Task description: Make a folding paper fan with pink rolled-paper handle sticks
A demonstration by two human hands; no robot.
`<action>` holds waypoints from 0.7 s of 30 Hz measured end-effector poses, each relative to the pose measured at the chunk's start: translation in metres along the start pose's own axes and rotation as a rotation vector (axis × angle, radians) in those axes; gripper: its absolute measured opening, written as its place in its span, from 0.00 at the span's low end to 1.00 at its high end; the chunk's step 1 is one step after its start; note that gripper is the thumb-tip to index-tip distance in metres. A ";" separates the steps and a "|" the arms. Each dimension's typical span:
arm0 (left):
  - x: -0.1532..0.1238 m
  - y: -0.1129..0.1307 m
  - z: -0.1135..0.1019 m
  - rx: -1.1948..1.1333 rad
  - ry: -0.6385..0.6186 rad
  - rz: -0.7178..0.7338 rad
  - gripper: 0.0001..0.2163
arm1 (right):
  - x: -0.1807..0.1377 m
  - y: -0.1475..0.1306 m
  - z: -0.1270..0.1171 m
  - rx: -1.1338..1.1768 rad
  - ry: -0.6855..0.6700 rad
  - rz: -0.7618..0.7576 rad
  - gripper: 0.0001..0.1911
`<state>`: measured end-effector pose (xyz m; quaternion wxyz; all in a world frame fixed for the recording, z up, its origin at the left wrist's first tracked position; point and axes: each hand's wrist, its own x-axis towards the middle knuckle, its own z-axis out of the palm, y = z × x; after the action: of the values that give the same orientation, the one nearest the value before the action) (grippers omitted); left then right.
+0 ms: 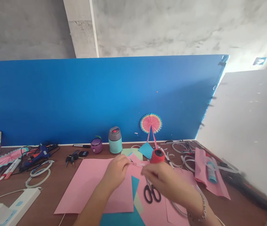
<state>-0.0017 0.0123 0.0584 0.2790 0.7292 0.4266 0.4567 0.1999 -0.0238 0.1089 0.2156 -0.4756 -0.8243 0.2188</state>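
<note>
My left hand (116, 172) and my right hand (165, 180) meet over the table, each pinching an end of a small pink paper piece (137, 162) held between them. Both hands are slightly blurred. Under them lies a large pink paper sheet (88, 185), with teal sheets (134, 185) beside it. Black-handled scissors (151, 193) lie just below my right hand. A red spool (157, 156) stands right behind the hands.
A round paper fan (150, 123) leans on the blue partition (88, 100). Along the back stand a teal bottle (115, 140), a purple pot (96, 145) and keys (71, 158). A blue glue gun (38, 154), markers and a power strip (22, 201) lie left; white rings and pink paper (204, 169) lie right.
</note>
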 end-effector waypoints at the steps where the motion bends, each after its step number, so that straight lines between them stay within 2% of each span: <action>1: -0.001 0.003 -0.002 -0.033 -0.138 -0.009 0.08 | 0.002 0.003 -0.002 -0.013 0.134 0.053 0.15; 2: -0.003 0.006 -0.004 -0.119 -0.244 -0.035 0.06 | 0.005 0.008 -0.005 -0.031 0.265 0.106 0.16; 3: -0.004 0.009 -0.005 -0.237 -0.297 -0.060 0.04 | 0.008 0.012 -0.006 -0.031 0.327 0.153 0.17; 4: -0.004 0.011 -0.005 -0.356 -0.277 -0.083 0.04 | 0.011 0.016 -0.006 -0.016 0.295 0.166 0.17; 6: -0.002 0.012 -0.004 -0.483 -0.081 -0.121 0.04 | 0.013 0.018 -0.003 0.008 0.102 0.103 0.15; 8: 0.000 0.009 -0.003 -0.366 0.142 -0.114 0.03 | 0.010 0.012 0.001 0.004 -0.066 0.045 0.13; 9: 0.001 0.007 -0.003 -0.251 0.181 -0.090 0.04 | 0.008 0.009 0.002 0.010 -0.146 0.017 0.13; 10: 0.001 0.007 -0.004 -0.139 0.155 -0.059 0.05 | 0.007 0.006 0.003 0.026 -0.170 -0.018 0.14; 12: 0.000 0.007 -0.007 -0.046 -0.039 -0.028 0.08 | 0.006 0.005 0.001 0.049 -0.020 0.004 0.15; 14: -0.002 0.010 -0.009 -0.176 -0.221 -0.075 0.06 | 0.008 0.009 -0.002 0.032 0.198 0.090 0.15; 15: -0.002 0.012 -0.009 -0.281 -0.229 -0.106 0.05 | 0.009 0.011 -0.003 0.013 0.232 0.132 0.15; 16: -0.002 0.012 -0.008 -0.371 -0.166 -0.136 0.04 | 0.009 0.013 -0.003 0.016 0.190 0.135 0.14; 17: -0.002 0.013 -0.007 -0.421 -0.061 -0.158 0.04 | 0.008 0.014 -0.003 0.035 0.079 0.110 0.13; 19: -0.001 0.012 -0.004 -0.352 0.124 -0.156 0.04 | 0.006 0.011 -0.001 0.079 -0.178 0.044 0.13; 20: -0.001 0.012 -0.003 -0.262 0.129 -0.133 0.04 | 0.005 0.009 -0.001 0.086 -0.248 0.025 0.12; 21: -0.002 0.012 -0.003 -0.175 0.068 -0.107 0.05 | 0.004 0.007 -0.002 0.105 -0.247 0.016 0.13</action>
<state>-0.0006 0.0051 0.0688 0.3508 0.6623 0.4327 0.5010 0.2036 -0.0169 0.1070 0.1354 -0.4396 -0.8281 0.3204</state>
